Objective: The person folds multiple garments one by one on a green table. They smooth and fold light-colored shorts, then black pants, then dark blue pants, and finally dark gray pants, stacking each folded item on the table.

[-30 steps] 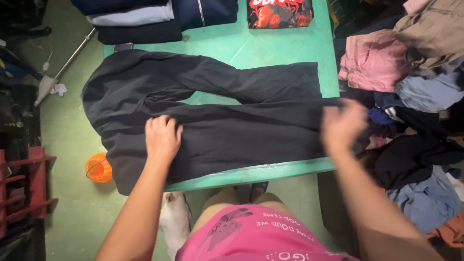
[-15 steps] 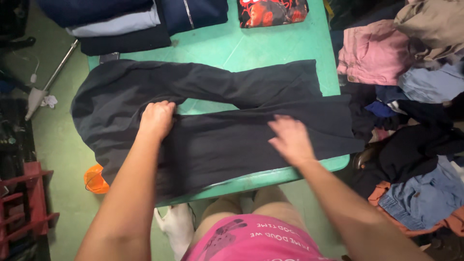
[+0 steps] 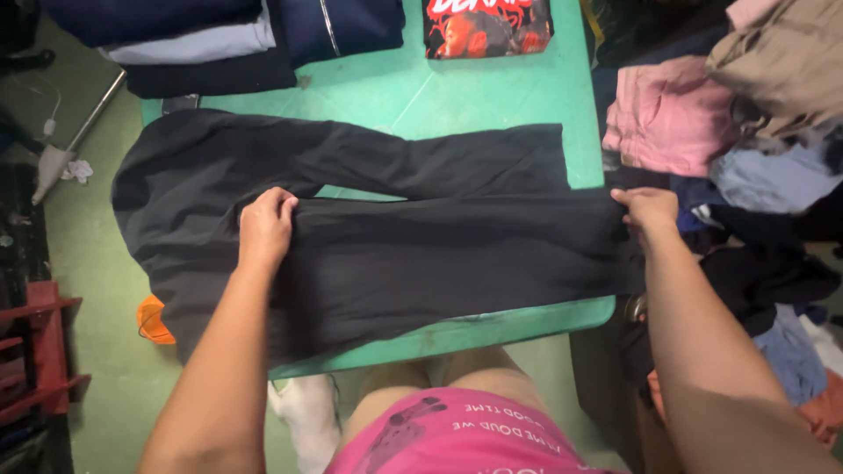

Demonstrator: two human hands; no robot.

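A pair of black trousers (image 3: 421, 254) lies spread across a green table (image 3: 492, 96), legs pointing right and waist hanging over the left edge. My left hand (image 3: 266, 224) pinches the cloth near the crotch, where the two legs part. My right hand (image 3: 648, 211) grips the hem of the nearer leg at the table's right edge. The farther leg (image 3: 457, 162) lies flat above, apart from the nearer one by a thin wedge of bare table.
Folded dark and pale-blue clothes (image 3: 219, 44) and a black printed shirt (image 3: 487, 26) sit at the table's far side. A heap of pink, tan and blue garments (image 3: 746, 132) fills the right. An orange object (image 3: 154, 320) and a red rack (image 3: 35, 351) stand on the floor at left.
My right hand slid from the middle of the nearer leg out to its hem at the right edge. My left hand stayed near the crotch and closed on the cloth.
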